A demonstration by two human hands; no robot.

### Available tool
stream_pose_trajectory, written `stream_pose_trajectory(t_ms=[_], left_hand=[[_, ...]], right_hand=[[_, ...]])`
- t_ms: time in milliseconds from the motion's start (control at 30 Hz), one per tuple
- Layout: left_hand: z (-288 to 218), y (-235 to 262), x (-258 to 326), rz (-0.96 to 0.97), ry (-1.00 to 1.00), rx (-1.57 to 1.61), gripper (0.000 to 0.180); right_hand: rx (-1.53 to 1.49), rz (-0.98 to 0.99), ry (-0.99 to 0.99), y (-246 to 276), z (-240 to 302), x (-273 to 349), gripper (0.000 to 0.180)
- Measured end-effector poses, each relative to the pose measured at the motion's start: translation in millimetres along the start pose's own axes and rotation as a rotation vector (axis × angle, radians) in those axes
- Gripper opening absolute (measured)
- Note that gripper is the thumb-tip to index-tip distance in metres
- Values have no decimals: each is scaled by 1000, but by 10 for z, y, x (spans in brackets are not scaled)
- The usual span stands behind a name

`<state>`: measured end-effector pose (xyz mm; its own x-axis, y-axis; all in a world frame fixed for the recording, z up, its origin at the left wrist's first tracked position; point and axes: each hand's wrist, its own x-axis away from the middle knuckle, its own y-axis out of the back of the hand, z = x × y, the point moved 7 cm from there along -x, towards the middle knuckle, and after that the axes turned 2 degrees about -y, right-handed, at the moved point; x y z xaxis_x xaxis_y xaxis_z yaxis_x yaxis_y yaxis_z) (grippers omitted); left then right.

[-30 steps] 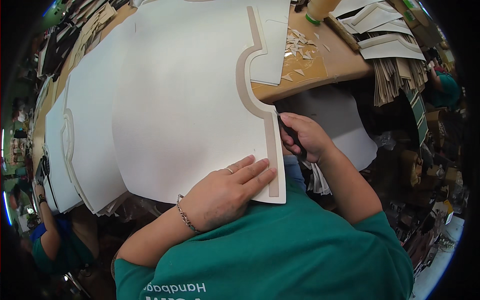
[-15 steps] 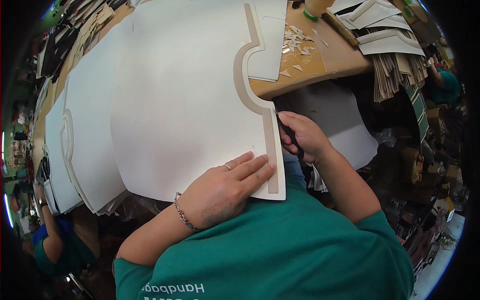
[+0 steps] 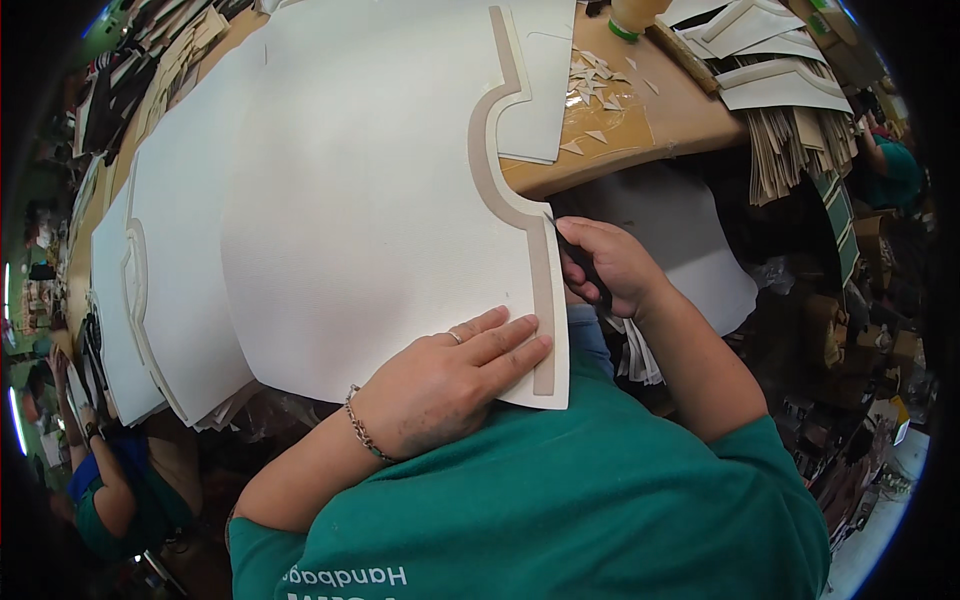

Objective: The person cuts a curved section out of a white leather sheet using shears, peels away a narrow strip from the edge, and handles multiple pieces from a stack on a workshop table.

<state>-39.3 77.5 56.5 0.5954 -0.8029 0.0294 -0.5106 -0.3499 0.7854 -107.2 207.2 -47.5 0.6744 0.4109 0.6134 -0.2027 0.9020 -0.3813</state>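
A large white sheet (image 3: pixel 360 200) reaches from the table toward my body. A beige strip (image 3: pixel 480 160) follows its right edge, bending round a curved notch. My left hand (image 3: pixel 460 370) lies flat on the sheet's near right corner, fingers stretched out, the tips on the strip. In my right hand (image 3: pixel 615 265) I grip black-handled scissors (image 3: pixel 587 262), partly hidden by my fingers. Their tip is at the sheet's edge, just below the corner where the notch ends.
Triangular scraps (image 3: pixel 598 80) lie on the brown table (image 3: pixel 690 125), near a bottle (image 3: pixel 632 18). Stacked pieces (image 3: pixel 785 85) hang over its right side. More white sheets (image 3: pixel 180 270) lie at the left. One person (image 3: pixel 115 490) is at the far left, another (image 3: pixel 890 165) at the far right.
The white sheet's near right corner has shifted slightly toward me. My right hand has barely moved at the edge. The person at far left has changed arm position.
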Motion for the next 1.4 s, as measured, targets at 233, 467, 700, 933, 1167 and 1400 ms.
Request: stream_pose_trajectory(t_ms=[233, 467, 700, 933, 1167, 1400], left_hand=[[8, 0, 1, -13, -24, 0, 58], [31, -9, 7, 4, -14, 39, 58], [4, 1, 13, 24, -95, 35, 50], [60, -14, 28, 17, -30, 108, 56], [114, 34, 81, -56, -3, 162, 54], [118, 190, 166, -199, -11, 300, 54]], right_hand=[[70, -13, -11, 2, 60, -15, 24], [102, -12, -7, 7, 26, -31, 23], [36, -40, -14, -60, 51, -94, 22], [52, -69, 26, -51, 15, -83, 24], [227, -144, 372, 90, 1022, 71, 39], [811, -517, 233, 51, 1120, 130, 39]])
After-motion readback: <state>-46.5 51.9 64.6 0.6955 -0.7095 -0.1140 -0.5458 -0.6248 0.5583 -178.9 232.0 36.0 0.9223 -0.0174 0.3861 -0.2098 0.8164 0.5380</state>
